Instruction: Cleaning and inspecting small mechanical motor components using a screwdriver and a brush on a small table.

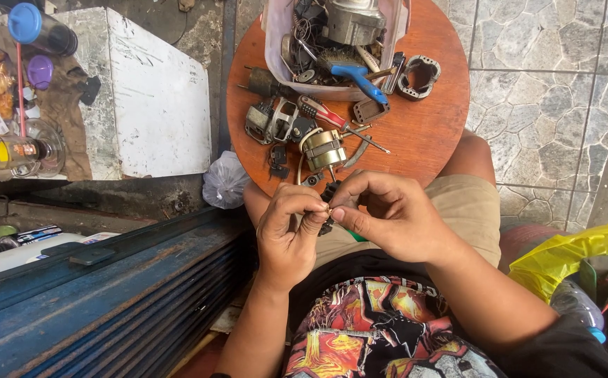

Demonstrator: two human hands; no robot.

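Left hand (pixel 291 227) and right hand (pixel 381 213) meet above the lap, fingers pinching one small black part (pixel 328 192).

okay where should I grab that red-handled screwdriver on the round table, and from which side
Grip the red-handled screwdriver by its thick red and black handle, coming from above. The handle lies flat and exposed beside the metal motor bracket, while its thin shaft runs down-right past the brass-coloured motor coil.
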